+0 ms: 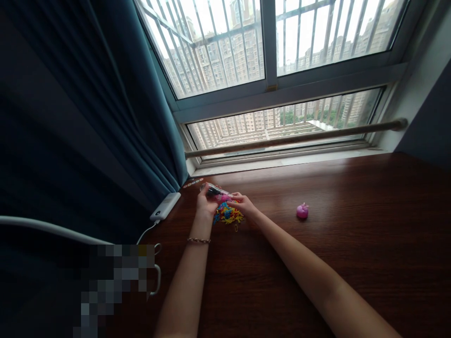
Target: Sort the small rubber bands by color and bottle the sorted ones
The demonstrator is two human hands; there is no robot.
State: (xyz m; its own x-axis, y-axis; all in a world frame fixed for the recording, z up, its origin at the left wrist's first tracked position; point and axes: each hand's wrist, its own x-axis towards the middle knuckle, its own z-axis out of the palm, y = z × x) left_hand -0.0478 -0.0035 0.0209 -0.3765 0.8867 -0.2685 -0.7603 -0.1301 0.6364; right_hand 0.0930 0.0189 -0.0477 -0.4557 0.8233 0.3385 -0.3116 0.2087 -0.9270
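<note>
My left hand (206,203) is closed around a small clear container (213,190) tipped on its side, with something pink at its mouth. My right hand (243,204) pinches at that pink end with its fingers together. Just below both hands lies a pile of small colourful loops (229,215), yellow, blue and orange, on the dark wooden sill (317,263). One yellow loop (236,228) lies loose beside the pile. A beaded bracelet (198,241) circles my left wrist.
A pink round lid-like piece (302,211) sits to the right of my hands. A white power bank (165,206) with a white cable (150,230) lies at the left by the teal curtain (116,117). The barred window (268,70) and a wooden rail (296,137) run along the back.
</note>
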